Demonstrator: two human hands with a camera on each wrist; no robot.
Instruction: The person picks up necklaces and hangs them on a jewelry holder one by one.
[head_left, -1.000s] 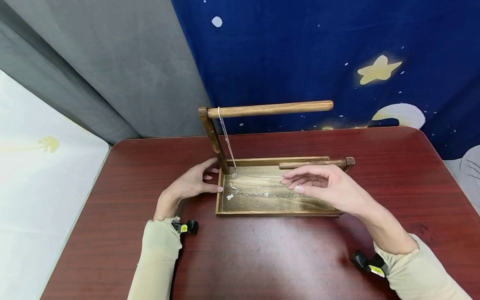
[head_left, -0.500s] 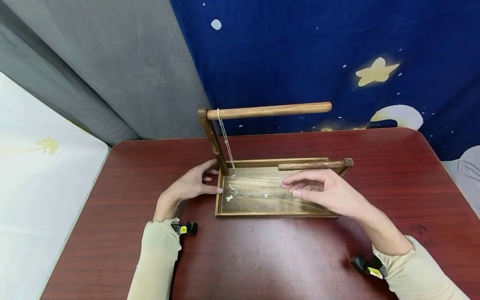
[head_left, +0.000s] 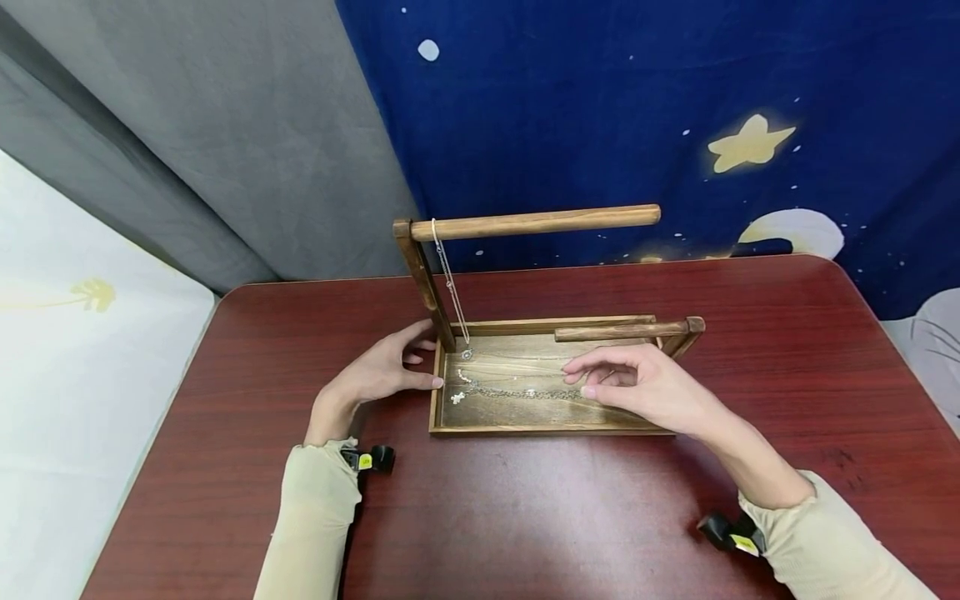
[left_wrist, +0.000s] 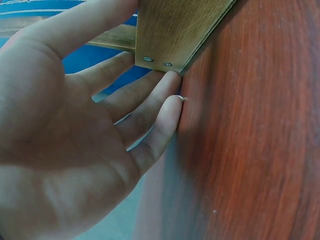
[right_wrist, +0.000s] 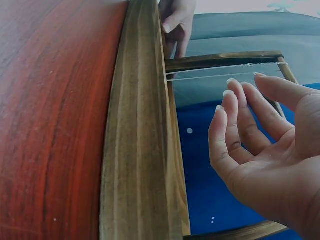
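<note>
A brown wooden jewelry stand has a shallow tray point(head_left: 555, 430) and an upper rod point(head_left: 540, 223) on a left post. From the rod's left end hangs a silver necklace point(head_left: 452, 287) with a round pendant. Inside the tray lie a thicker chain necklace point(head_left: 510, 393), its charm at the left, and at least one thinner chain. The left hand point(head_left: 386, 364) touches the tray's left end, thumb at the rim; in the left wrist view its fingertips reach the end board point(left_wrist: 165, 40). The right hand point(right_wrist: 265, 145) hovers over the tray's right half, fingers loosely bent, with nothing visible between them.
A short lower rod point(head_left: 618, 332) on a right post stands close behind the right hand. The stand sits on a reddish-brown table point(head_left: 555, 508). Beyond its back edge hang a grey curtain point(head_left: 225, 125) and a blue starry curtain point(head_left: 555, 108).
The right hand has shifted slightly left, its thumb coming closer to the fingers above the chains. The left hand stays at the tray's end. The whole head view has drifted slightly.
</note>
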